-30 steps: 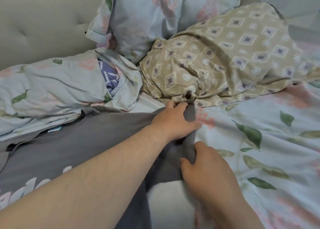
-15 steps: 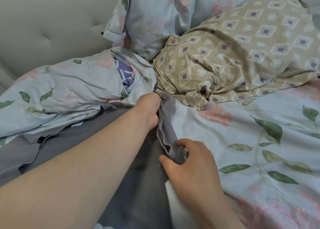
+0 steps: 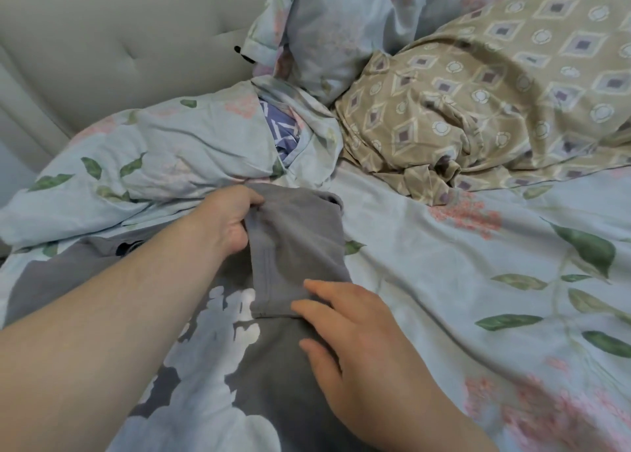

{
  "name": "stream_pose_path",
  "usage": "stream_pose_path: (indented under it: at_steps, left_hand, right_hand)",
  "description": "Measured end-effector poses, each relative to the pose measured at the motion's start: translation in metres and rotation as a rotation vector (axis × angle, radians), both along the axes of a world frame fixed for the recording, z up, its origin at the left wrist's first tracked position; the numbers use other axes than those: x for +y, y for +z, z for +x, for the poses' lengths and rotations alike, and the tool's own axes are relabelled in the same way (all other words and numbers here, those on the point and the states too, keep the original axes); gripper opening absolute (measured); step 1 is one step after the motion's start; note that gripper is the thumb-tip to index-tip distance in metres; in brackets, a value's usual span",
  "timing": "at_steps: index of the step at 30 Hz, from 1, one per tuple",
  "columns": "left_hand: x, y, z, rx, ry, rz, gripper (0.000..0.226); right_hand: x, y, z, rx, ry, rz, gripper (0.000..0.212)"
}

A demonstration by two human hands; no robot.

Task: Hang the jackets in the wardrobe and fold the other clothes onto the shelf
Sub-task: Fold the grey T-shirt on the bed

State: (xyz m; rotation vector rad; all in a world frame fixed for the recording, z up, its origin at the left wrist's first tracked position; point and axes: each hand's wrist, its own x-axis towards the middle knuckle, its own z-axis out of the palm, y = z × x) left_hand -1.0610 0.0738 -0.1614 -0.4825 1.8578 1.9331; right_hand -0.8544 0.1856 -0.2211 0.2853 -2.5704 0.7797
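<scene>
Nearest, the right hand point(image 3: 358, 349) is lying flat, fingers straight and slightly spread, pressing the shirt point(image 3: 273, 376) sleeve point(image 3: 297, 246) down on the bed point(image 3: 444, 281). Beyond, the left hand point(image 3: 228, 219) is pinching the sleeve's fold. Folding seems barely begun, with pillows point(image 3: 512, 93) lying behind.

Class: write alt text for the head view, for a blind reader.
A grey T-shirt lies on a floral bedsheet, its sleeve folded inward; the left hand grips the sleeve's top, the right hand rests flat on its hem. Pillows lie behind.
</scene>
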Motion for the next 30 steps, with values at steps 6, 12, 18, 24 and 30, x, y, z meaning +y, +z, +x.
stream_pose_path:
  at_steps: [6,12,18,24,30]
  left_hand:
    - [-0.039,-0.020,0.027,-0.039,-0.262,-0.182,0.010]
    - [-0.044,-0.024,0.048,-0.037,-0.200,-0.176,0.021]
    - [-0.065,-0.022,0.056,-0.131,-0.194,-0.569,0.013]
    - [-0.005,-0.013,0.020,0.851,-0.575,-1.015,0.043]
    - [0.038,-0.020,-0.015,1.080,-0.940,-1.269,0.033]
  right_hand:
    - [0.002,-0.009,-0.001,-0.229,-0.121,0.064,0.052]
    - [0.003,-0.013,-0.002,-0.203,-0.127,0.036,0.046]
    - [0.004,-0.019,-0.007,-0.043,-0.049,0.087,0.044]
    - [0.004,-0.017,-0.007,-0.043,-0.028,0.064,0.040]
    - [0.003,-0.019,-0.006,-0.129,-0.155,-0.049,0.023]
